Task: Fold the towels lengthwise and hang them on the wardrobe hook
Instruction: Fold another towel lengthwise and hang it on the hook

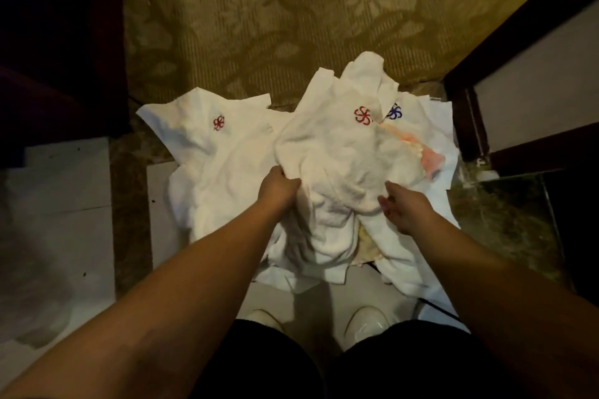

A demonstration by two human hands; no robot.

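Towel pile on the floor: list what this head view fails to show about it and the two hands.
- Towel count: the white towels overlap in a crumpled heap, so no count is possible.
- Left hand: fingertips are buried in cloth; its grip is only partly seen.
- Right hand: whether it touches the cloth is unclear.
- Blue flower mark: partly covered by a fold.
- Wardrobe hook: outside the frame.

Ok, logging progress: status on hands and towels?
Left hand gripping top towel. Right hand open beside it. Towels heaped unfolded on the floor. No hook in view.

L hand (279, 186) clenched, R hand (403, 204) loose.
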